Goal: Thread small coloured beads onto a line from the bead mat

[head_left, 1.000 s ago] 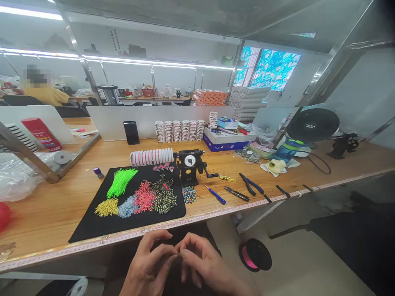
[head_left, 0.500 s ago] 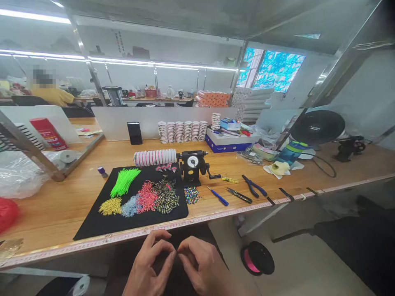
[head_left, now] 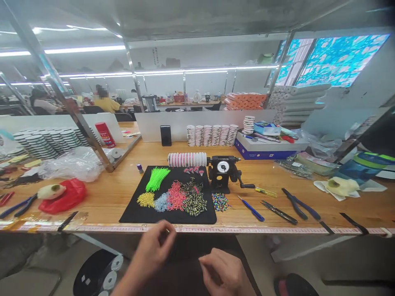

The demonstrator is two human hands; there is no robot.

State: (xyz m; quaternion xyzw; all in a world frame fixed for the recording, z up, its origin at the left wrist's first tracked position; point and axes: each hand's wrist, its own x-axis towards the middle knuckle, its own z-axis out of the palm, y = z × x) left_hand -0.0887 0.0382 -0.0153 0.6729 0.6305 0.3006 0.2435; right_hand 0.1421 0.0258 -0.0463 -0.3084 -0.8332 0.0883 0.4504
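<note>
My left hand (head_left: 156, 246) is at the table's front edge, just below the black mat (head_left: 132, 213). Its thumb and fingers curl together, with a tiny glint between them too small to name. Lower and to the right, my right hand (head_left: 225, 269) hangs over the dark lap area, fingertips pinched; whatever they hold is hidden. On the mat lie bright green thin sticks (head_left: 158, 178), yellow pieces (head_left: 145, 200), pale blue pieces (head_left: 162, 202), pink-red pieces (head_left: 176, 196) and dark, gold-marked pieces (head_left: 195, 201).
Behind the mat stands a hand-cranked winder (head_left: 220, 172) with white spools (head_left: 187, 159) on its shaft. Multicoloured beads (head_left: 220, 202), a blue-handled tool (head_left: 251, 209), tweezers (head_left: 279, 212) and pliers (head_left: 299, 204) lie to the right. A red bag (head_left: 72, 195) is at left.
My hands were close together with fingertips nearly touching; now they are apart, the left up at the table edge, the right lower and further right. The view has turned left.
</note>
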